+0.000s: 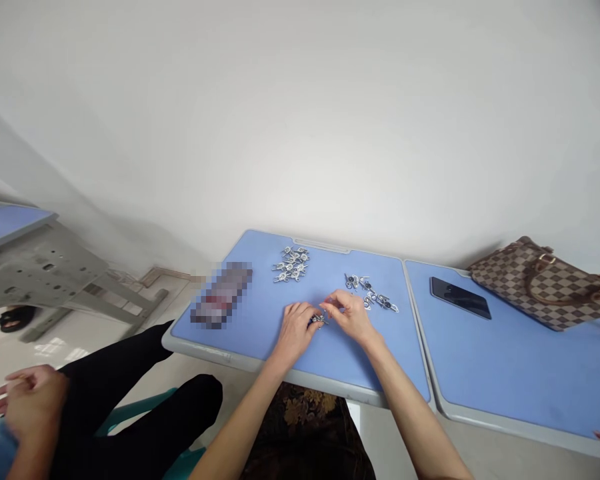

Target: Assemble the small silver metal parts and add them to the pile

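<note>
My left hand (297, 328) and my right hand (349, 315) meet over the middle of a blue table (260, 327). Between their fingertips they pinch a small metal part (319, 319) just above the tabletop. A pile of similar small metal parts (291, 263) lies at the back of the table. A second scatter of metal parts (375, 295) lies just beyond my right hand.
A blurred dark object (221, 295) lies on the table's left side. On the adjoining blue table (520, 360) to the right sit a black phone (460, 297) and a checkered handbag (547, 282). Another person's hand (30, 397) and dark-clothed legs (130, 400) are at lower left.
</note>
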The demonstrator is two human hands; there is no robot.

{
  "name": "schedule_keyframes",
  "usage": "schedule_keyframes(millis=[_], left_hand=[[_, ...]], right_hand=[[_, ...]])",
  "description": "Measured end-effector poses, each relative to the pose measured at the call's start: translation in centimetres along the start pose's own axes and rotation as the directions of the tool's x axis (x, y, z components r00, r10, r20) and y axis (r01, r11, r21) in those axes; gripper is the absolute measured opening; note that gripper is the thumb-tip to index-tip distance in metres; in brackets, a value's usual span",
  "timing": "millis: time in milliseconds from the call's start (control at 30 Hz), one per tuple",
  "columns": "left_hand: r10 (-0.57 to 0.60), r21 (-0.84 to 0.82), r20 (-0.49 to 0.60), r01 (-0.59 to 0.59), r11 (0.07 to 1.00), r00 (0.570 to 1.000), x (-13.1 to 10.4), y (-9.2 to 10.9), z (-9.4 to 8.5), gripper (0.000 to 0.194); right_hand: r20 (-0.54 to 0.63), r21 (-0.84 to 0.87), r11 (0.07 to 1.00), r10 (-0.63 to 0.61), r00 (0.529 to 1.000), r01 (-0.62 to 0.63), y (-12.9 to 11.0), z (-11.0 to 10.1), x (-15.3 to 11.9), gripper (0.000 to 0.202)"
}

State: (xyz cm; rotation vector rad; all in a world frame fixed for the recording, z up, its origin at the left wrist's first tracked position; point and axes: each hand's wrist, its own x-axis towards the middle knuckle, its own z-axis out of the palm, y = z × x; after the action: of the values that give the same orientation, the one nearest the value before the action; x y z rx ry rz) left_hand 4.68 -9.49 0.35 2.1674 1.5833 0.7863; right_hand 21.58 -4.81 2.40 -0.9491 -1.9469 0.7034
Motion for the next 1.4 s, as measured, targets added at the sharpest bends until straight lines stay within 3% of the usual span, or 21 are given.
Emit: schedule_keyframes(millis=[367, 633, 1100, 1400], left_hand=[[-0.01, -0.017, -0.006, 0.01, 1.0, 1.0, 0.1, -0.1, 0.0, 0.007], [-0.021, -0.006, 0.007, 0.021, 1.0, 1.0, 0.3, -0.2, -0.1, 0.006], [0.005, 0.015, 0.004, -0.005, 1.0, 1.0, 0.4, -0.6, 0.2, 0.006], [-0.012, 0.052, -0.024, 0.014, 0.999, 1.0, 0.4, -0.7, 0.7, 0.01]], right_hand=[[-0.152, 0.172, 0.984, 0.069, 0.986, -0.042, 0.3, -0.1, -0.8, 0.023], [0.044, 0.135, 0.987, -0.09, 0.995, 0.083, -0.4, 0.6, -0.8, 0.021], [0.027, 0.061, 0.988, -0.147, 0.989, 0.145, -0.6, 0.5, -0.5, 0.017], [0.07, -0.082, 0.959, -0.267, 0.961, 0.272, -1.0, 1.3, 0.0, 0.019]])
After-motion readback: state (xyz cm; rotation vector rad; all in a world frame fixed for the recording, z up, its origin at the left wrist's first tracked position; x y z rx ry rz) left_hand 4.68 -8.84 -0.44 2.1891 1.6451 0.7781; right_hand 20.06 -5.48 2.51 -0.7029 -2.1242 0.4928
